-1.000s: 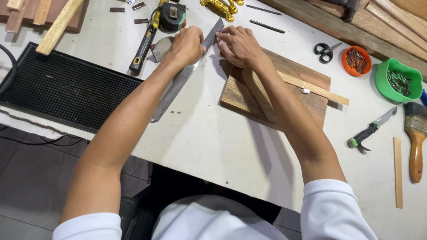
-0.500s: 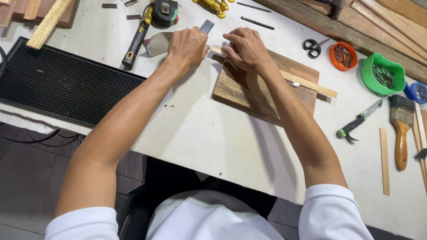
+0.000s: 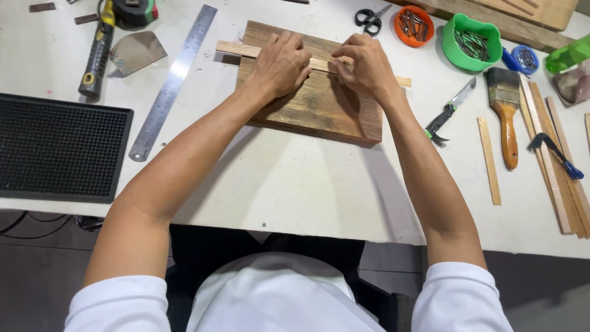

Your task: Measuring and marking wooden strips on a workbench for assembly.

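Counter [image 3: 295, 190] pale, carrying everything. Board [image 3: 319, 107] of dark wood directly beneath both grips. Steel ruler [image 3: 174, 80] well left of left hand [image 3: 279, 64]. Paintbrush [image 3: 506, 114] and knife [image 3: 448, 110] right of right hand [image 3: 365, 64]. Thin wooden strip [image 3: 236, 49] across board, pinched under both grips, fingers closed on it.

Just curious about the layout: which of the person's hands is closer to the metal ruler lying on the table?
The left hand. It rests on the wooden board, just right of the metal ruler; the right hand sits farther along the thin strip.
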